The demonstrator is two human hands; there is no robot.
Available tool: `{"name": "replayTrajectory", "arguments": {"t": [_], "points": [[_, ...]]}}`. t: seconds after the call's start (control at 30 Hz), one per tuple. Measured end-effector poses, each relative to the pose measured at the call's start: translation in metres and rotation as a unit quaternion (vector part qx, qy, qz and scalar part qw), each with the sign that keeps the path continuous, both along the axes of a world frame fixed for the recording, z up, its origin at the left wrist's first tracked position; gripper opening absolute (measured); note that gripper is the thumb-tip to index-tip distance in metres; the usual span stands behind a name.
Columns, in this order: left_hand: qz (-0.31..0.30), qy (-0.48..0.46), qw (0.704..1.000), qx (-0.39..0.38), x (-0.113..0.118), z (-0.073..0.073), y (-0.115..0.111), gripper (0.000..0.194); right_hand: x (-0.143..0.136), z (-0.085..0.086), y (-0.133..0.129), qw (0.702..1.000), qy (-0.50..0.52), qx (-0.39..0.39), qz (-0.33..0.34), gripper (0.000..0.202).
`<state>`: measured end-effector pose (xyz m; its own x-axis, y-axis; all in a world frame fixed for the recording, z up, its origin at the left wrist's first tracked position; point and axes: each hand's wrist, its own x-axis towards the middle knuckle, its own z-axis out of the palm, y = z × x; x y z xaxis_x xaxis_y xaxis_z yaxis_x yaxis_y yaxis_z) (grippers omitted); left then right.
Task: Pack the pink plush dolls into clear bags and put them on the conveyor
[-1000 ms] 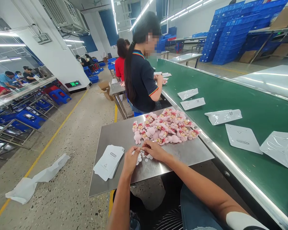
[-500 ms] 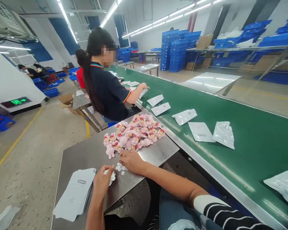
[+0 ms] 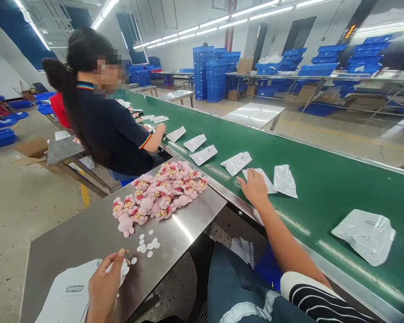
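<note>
My left hand (image 3: 106,280) is closed with thumb and fingers pinched around several small round white discs (image 3: 124,269), low over the metal table. Loose white discs (image 3: 150,245) lie scattered just beyond it. A stack of flat white printed pouches (image 3: 65,291) rests by the left wrist, partly hidden by that hand. My right hand (image 3: 256,186) reaches across to the green belt, thumb spread from the fingers, over a flat white pouch (image 3: 268,181) whose left part it covers. Pink plush figures (image 3: 160,193) with red details are heaped at the table's far end.
Along the green conveyor belt (image 3: 309,229) lie more white pouches, including a bulging pouch (image 3: 366,235) at right. A co-worker (image 3: 117,121) in a dark shirt sits beyond the table, one hand at the belt. Blue crates (image 3: 216,80) are stacked behind.
My right hand has left the discs on the table and moved right onto the belt pouch. The discs there are more spread out. My view has swung right.
</note>
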<state>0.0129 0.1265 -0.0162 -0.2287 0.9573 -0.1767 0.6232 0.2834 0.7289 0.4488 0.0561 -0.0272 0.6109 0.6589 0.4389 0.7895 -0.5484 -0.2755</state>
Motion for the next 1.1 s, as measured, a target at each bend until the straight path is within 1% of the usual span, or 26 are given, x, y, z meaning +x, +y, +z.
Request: {"name": "replayTrajectory", "arguments": {"t": [0.03, 0.07, 0.1, 0.17, 0.2, 0.27, 0.33, 0.4, 0.43, 0.47, 0.5, 0.53, 0.6, 0.63, 0.7, 0.73, 0.77, 0.83, 0.9, 0.97, 1.03, 1.1], "points": [[0.011, -0.002, 1.000, -0.016, 0.000, 0.000, 0.000, 0.038, 0.014, -0.006, -0.010, 0.998, -0.016, -0.042, -0.044, 0.053], [0.020, -0.004, 0.999, -0.033, 0.000, 0.000, -0.001, 0.039, 0.024, -0.012, -0.020, 0.994, -0.025, -0.081, -0.073, 0.053], [0.027, -0.009, 0.998, -0.049, -0.001, 0.000, 0.000, 0.041, 0.028, -0.017, -0.028, 0.989, -0.027, -0.116, -0.086, 0.048], [0.040, -0.023, 0.997, -0.059, -0.003, -0.002, -0.001, 0.043, 0.025, -0.023, -0.041, 0.984, -0.022, -0.155, -0.081, 0.035], [0.046, -0.034, 0.997, -0.053, -0.004, -0.003, -0.002, 0.044, 0.020, -0.022, -0.044, 0.984, -0.019, -0.160, -0.071, 0.032], [0.053, -0.065, 0.996, -0.024, -0.006, -0.004, -0.006, 0.043, 0.005, -0.016, -0.047, 0.986, -0.019, -0.155, -0.049, 0.033], [0.047, -0.113, 0.992, 0.004, -0.008, -0.006, -0.012, 0.041, -0.011, -0.005, -0.043, 0.993, -0.037, -0.114, -0.015, 0.034], [0.037, -0.187, 0.982, 0.016, -0.008, -0.010, -0.018, 0.040, -0.029, 0.008, -0.034, 0.996, -0.061, -0.038, 0.051, 0.033], [0.037, -0.225, 0.973, 0.019, -0.008, -0.012, -0.021, 0.039, -0.039, 0.013, -0.028, 0.992, -0.070, -0.002, 0.106, 0.032], [0.039, -0.263, 0.964, 0.020, -0.008, -0.014, -0.024, 0.039, -0.049, 0.016, -0.023, 0.981, -0.076, 0.022, 0.175, 0.031], [0.044, -0.298, 0.953, 0.020, -0.008, -0.016, -0.027, 0.039, -0.060, 0.018, -0.018, 0.964, -0.078, 0.030, 0.252, 0.031], [0.048, -0.328, 0.943, 0.016, -0.008, -0.018, -0.031, 0.039, -0.070, 0.018, -0.015, 0.941, -0.077, 0.024, 0.329, 0.030], [0.055, -0.384, 0.922, 0.004, -0.006, -0.021, -0.039, 0.039, -0.087, 0.013, -0.011, 0.885, -0.071, -0.012, 0.460, 0.029], [0.056, -0.413, 0.909, -0.002, -0.005, -0.023, -0.042, 0.038, -0.092, 0.007, -0.010, 0.860, -0.068, -0.034, 0.505, 0.029], [0.055, -0.470, 0.881, -0.006, -0.002, -0.025, -0.047, 0.037, -0.096, -0.005, -0.007, 0.823, -0.069, -0.069, 0.560, 0.029], [0.053, -0.495, 0.867, -0.006, 0.001, -0.026, -0.048, 0.036, -0.094, -0.011, -0.005, 0.814, -0.074, -0.079, 0.571, 0.029], [0.051, -0.519, 0.853, -0.007, 0.004, -0.027, -0.049, 0.035, -0.092, -0.016, -0.003, 0.811, -0.082, -0.085, 0.573, 0.029], [0.046, -0.558, 0.829, -0.009, 0.011, -0.029, -0.048, 0.033, -0.084, -0.021, 0.003, 0.815, -0.100, -0.096, 0.562, 0.032], [0.049, -0.586, 0.809, -0.008, 0.017, -0.030, -0.046, 0.032, -0.078, -0.021, 0.008, 0.820, -0.118, -0.110, 0.550, 0.038], [0.059, -0.603, 0.796, -0.003, 0.023, -0.030, -0.044, 0.033, -0.079, -0.016, 0.011, 0.822, -0.125, -0.109, 0.545, 0.044], [0.059, -0.607, 0.792, -0.001, 0.029, -0.030, -0.043, 0.034, -0.094, -0.011, 0.011, 0.831, -0.109, -0.074, 0.540, 0.043], [0.055, -0.601, 0.797, 0.003, 0.034, -0.029, -0.043, 0.036, -0.124, -0.005, 0.010, 0.842, -0.053, -0.019, 0.536, 0.036]]}}
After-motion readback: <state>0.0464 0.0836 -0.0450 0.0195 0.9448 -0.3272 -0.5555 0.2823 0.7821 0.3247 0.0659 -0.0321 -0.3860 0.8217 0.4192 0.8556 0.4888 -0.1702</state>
